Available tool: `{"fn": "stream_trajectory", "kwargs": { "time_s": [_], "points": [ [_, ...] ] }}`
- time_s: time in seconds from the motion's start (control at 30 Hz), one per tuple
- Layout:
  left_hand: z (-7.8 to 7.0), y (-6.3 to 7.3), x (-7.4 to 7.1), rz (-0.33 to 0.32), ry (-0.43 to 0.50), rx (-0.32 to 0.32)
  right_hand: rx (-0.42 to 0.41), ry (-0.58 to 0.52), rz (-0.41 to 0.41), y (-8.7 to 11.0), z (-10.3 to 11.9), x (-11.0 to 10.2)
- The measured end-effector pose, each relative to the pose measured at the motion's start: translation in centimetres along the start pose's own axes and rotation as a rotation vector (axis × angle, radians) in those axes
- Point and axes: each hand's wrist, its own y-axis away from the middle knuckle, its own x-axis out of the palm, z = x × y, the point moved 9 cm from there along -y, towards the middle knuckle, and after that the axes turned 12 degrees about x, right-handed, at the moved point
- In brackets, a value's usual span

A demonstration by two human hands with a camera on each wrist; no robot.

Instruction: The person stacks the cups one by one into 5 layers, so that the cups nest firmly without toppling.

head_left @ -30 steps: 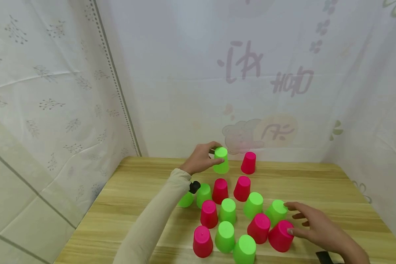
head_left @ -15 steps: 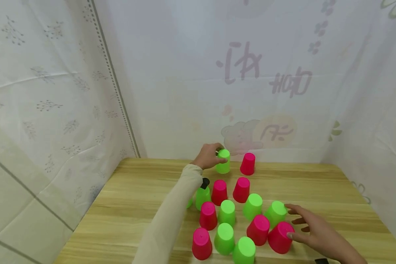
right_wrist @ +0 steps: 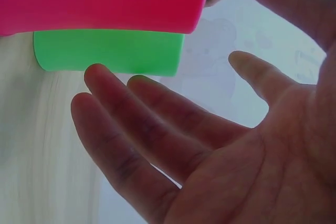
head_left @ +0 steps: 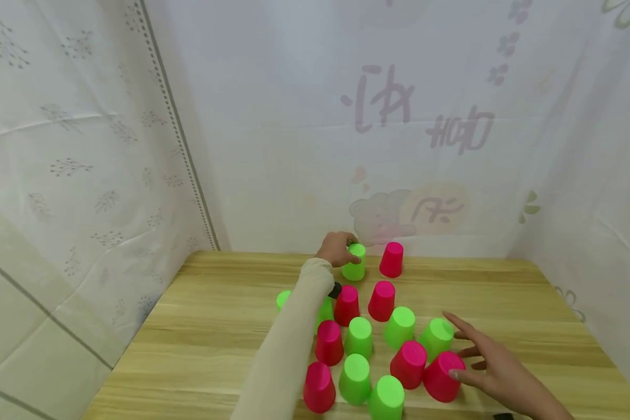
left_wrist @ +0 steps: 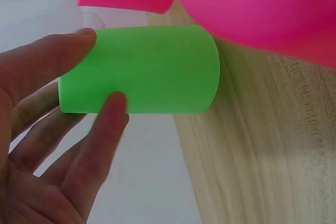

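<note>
At the table's back edge, my left hand holds an upside-down green plastic cup from its left side. In the left wrist view, thumb and fingers spread around the upper part of this cup. Just right of it stands a red-pink cup. My right hand is at the right, fingers loosely bent and apart. Its thumb overlaps a red-pink cup in the head view, and its fingertips are beside a green cup. The right wrist view shows nothing in its palm.
Several more upside-down green and red-pink cups stand between the arms, among them a green one and a red-pink one in front. My left sleeve partly covers green cups at the left. A patterned white curtain hangs behind the wooden table.
My left hand has brought the held green cup a little lower and closer to the red-pink cup at the back. The right hand's fingers have spread slightly; the other cups stay put.
</note>
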Motion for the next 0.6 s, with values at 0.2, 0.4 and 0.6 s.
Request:
{"fn": "stream_trajectory", "kwargs": {
  "time_s": [0.2,0.4,0.6],
  "points": [
    [0.7,0.6,1.1,0.057,0.136,-0.074,0.028,-0.018,0.013,0.0,-0.4,0.3],
    [0.9,0.2,1.4,0.086,0.150,-0.091,0.026,-0.028,0.000,0.0,-0.3,0.3],
    [1.2,-0.4,1.9,0.093,0.200,-0.126,0.060,-0.051,0.017,-0.1,-0.5,0.6]
  ]
}}
